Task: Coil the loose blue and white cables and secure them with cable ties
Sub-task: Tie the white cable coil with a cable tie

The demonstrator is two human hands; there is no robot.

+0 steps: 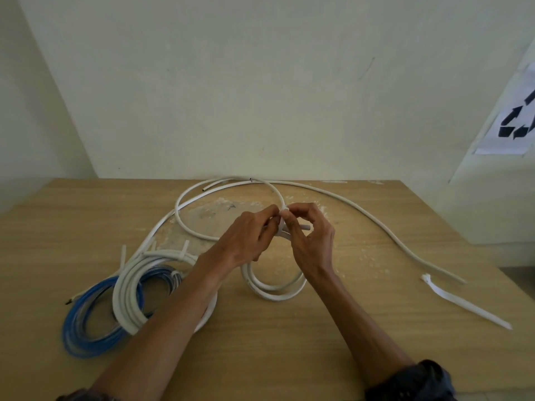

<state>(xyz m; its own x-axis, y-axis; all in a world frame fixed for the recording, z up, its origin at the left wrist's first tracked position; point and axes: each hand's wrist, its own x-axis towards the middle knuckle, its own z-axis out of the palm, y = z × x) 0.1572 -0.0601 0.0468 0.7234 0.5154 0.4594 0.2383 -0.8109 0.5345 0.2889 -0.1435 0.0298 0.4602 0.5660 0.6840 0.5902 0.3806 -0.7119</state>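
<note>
A small white cable coil (273, 287) stands on edge at the table's middle, held up from its top. My left hand (249, 235) and my right hand (311, 235) meet above it, and their fingertips pinch a white cable tie (284, 210) at the top of the coil. A loose white cable (362, 209) runs from the far edge in a loop and trails off to the right. At the left lie a tied white coil (130, 287) and a blue coil (84, 322), overlapping each other.
Several white cable ties (466, 303) lie at the right near the table's edge. The wooden table (289, 357) stands against a pale wall. A paper sheet with black arrows (518, 117) hangs at the right.
</note>
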